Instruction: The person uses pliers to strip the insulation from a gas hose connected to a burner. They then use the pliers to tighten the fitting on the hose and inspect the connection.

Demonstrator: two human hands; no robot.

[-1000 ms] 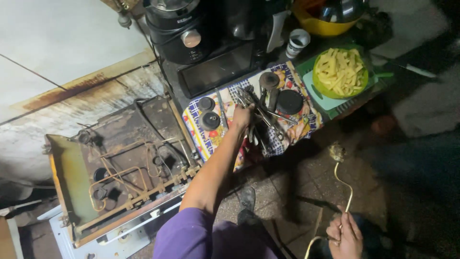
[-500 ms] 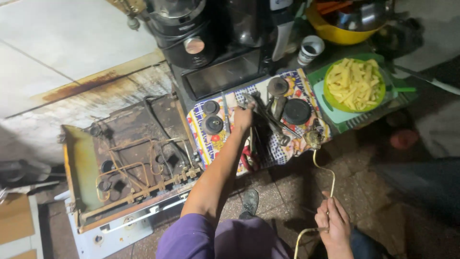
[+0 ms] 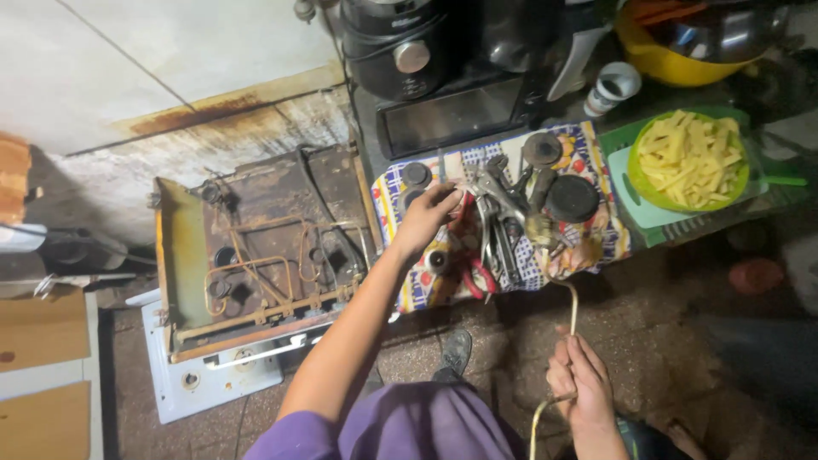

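Observation:
My left hand [image 3: 430, 215] reaches out over a patterned cloth [image 3: 588, 247] and closes on a small tool among a pile of pliers and wrenches [image 3: 498, 221]. My right hand [image 3: 579, 385] grips a thin curved metal tube [image 3: 569, 302] low at the right; the tube's far end [image 3: 539, 228] rests at the tool pile. Round black burner caps [image 3: 572, 198] lie on the cloth. An opened, rusty gas stove top [image 3: 264, 247] with its pipes showing lies to the left of the cloth.
A black appliance [image 3: 409, 51] and a dark oven-like box [image 3: 452, 115] stand behind the cloth. A green bowl of cut potato sticks [image 3: 690, 158] sits on a tray at the right, beside a white cup [image 3: 615, 85]. A yellow basin [image 3: 682, 43] is at the far right.
My right hand has carried the tube up and left, so its end now lies at the tool pile. My left hand stays on the tools. The view has shifted closer.

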